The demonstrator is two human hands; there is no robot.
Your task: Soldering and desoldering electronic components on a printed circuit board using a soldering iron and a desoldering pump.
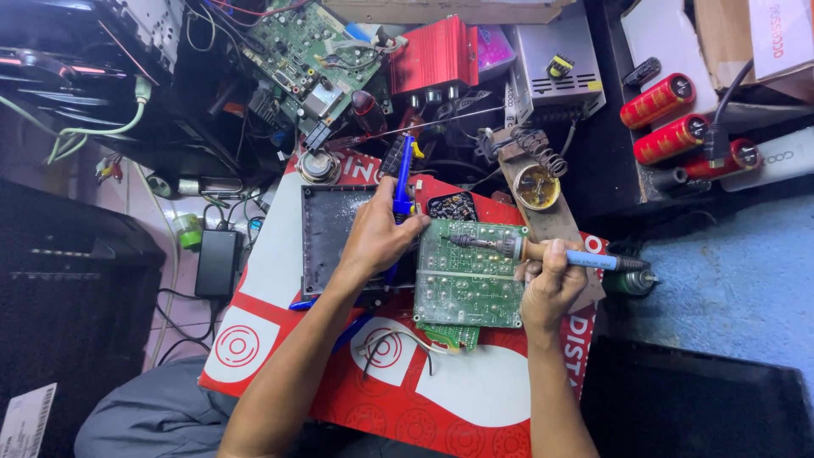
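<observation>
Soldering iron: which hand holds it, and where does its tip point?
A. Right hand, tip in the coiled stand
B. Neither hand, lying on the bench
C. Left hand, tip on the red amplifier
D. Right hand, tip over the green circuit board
D: the right hand grips the soldering iron, its tip over the green circuit board.

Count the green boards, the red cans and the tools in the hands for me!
Green boards: 2, one under the hands, one at the top
Red cans: 3
Tools in hands: 2, blue pump in left hand, soldering iron in right hand
Total: 7
</observation>
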